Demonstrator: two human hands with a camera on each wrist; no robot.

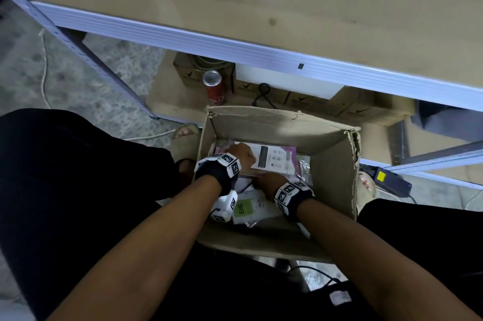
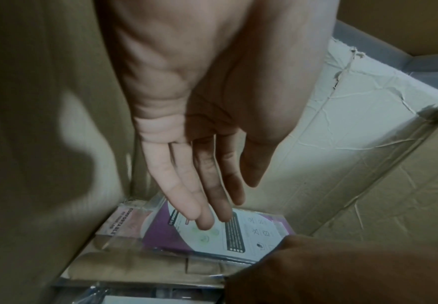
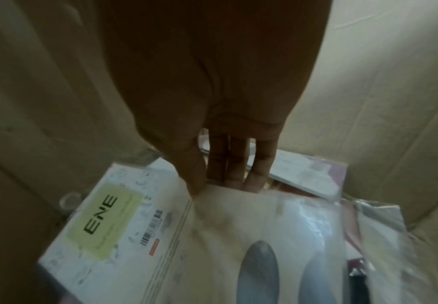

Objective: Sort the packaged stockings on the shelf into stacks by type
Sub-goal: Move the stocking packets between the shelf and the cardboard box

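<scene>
Stocking packs [image 1: 271,157] under both hands

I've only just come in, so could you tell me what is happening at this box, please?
A person is bent over an open cardboard box on the floor in front of a shelf, with both hands inside it among packaged stockings. The left hand reaches down with straight fingers toward a purple and white pack in the far corner. The right hand pinches the edge of a clear-wrapped pack lying beside one labelled ENE. No pack is seen on the shelf yet.
</scene>
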